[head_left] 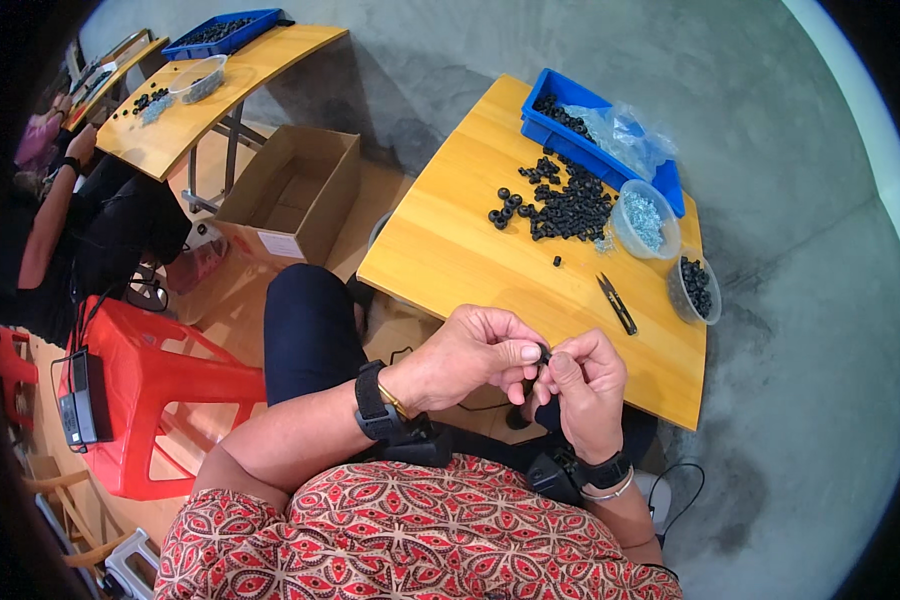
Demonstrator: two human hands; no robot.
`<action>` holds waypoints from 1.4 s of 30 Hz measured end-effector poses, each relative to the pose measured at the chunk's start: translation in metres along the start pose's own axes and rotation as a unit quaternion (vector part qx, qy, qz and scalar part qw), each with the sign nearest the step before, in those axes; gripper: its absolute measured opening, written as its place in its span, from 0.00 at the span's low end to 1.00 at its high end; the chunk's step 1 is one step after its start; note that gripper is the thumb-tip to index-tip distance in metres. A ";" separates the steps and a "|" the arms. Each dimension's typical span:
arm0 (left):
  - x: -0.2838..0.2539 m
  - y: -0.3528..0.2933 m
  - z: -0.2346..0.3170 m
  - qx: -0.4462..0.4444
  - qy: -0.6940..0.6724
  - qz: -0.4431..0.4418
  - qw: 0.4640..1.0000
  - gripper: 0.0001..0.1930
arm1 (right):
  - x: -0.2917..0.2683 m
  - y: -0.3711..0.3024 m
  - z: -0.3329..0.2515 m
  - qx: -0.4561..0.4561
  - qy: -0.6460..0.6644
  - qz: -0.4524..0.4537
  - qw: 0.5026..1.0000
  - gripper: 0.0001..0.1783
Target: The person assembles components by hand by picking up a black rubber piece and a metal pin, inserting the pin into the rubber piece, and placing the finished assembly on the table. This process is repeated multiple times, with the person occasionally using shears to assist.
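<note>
My left hand (475, 352) pinches a small black part (543, 355) between thumb and fingers, just off the table's near edge. Closed against the other side of this part are the thumb and fingertips of my right hand (586, 385). Its exact shape is mostly covered by my fingers. Beyond my hands, a pile of small black parts (573, 200) lies on the wooden table (450, 230), with a few rounder black pieces (508, 208) at its left. Black thread snips (617, 304) lie nearer to my right hand.
At the back stands a blue tray (570, 143) holding black parts and a plastic bag (625, 135). Tubs of clear bluish pieces (644, 220) and black parts (694, 287) line the right edge. Leftward are a cardboard box (295, 190), a red stool (160, 400) and another person's arm (50, 225).
</note>
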State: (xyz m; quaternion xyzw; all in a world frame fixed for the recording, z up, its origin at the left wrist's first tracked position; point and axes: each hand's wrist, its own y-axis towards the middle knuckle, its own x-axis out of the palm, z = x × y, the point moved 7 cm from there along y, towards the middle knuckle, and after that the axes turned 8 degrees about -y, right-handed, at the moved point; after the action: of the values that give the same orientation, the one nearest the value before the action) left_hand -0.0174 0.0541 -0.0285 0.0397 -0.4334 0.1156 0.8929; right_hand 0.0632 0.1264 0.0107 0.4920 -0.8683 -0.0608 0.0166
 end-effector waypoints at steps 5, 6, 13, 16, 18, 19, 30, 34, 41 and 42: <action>-0.004 -0.001 0.002 -0.007 0.012 -0.003 1.000 0.06 | 0.005 0.001 0.010 -0.009 0.002 -0.014 1.000 0.07; -0.005 0.000 0.001 -0.012 0.017 0.000 1.000 0.06 | 0.004 0.001 0.013 -0.018 -0.008 -0.007 1.000 0.07; 0.000 0.004 0.004 -0.011 0.035 -0.014 0.999 0.07 | 0.005 0.002 0.011 0.008 0.028 -0.020 0.999 0.04; -0.001 0.002 -0.001 -0.041 0.031 -0.020 0.998 0.08 | 0.010 0.001 0.008 0.014 0.035 -0.039 0.999 0.07; -0.001 0.002 -0.002 -0.059 0.011 -0.032 0.998 0.08 | 0.010 -0.001 0.009 0.018 0.010 -0.067 0.998 0.11; 0.001 0.003 0.000 -0.059 0.012 -0.031 0.998 0.08 | 0.012 -0.002 0.010 0.023 -0.016 -0.096 0.995 0.15; 0.011 0.003 -0.001 -0.102 -0.027 -0.029 0.994 0.07 | 0.009 -0.004 0.005 -0.081 -0.132 -0.059 0.986 0.20; 0.015 0.003 -0.003 -0.115 -0.025 -0.050 0.992 0.07 | 0.008 -0.005 0.001 -0.096 -0.154 -0.040 0.983 0.20; 0.021 -0.001 0.003 -0.103 0.000 -0.069 0.992 0.09 | 0.010 -0.006 -0.004 -0.116 -0.172 -0.046 0.977 0.24; 0.022 -0.002 0.003 -0.102 -0.016 -0.083 0.991 0.09 | 0.011 -0.006 -0.004 -0.125 -0.185 -0.045 0.974 0.24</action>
State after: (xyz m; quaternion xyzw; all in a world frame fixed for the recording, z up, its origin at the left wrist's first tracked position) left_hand -0.0058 0.0554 -0.0089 -0.0138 -0.4525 -0.0048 0.8917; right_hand 0.0635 0.1137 0.0135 0.5045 -0.8191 -0.2592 -0.0861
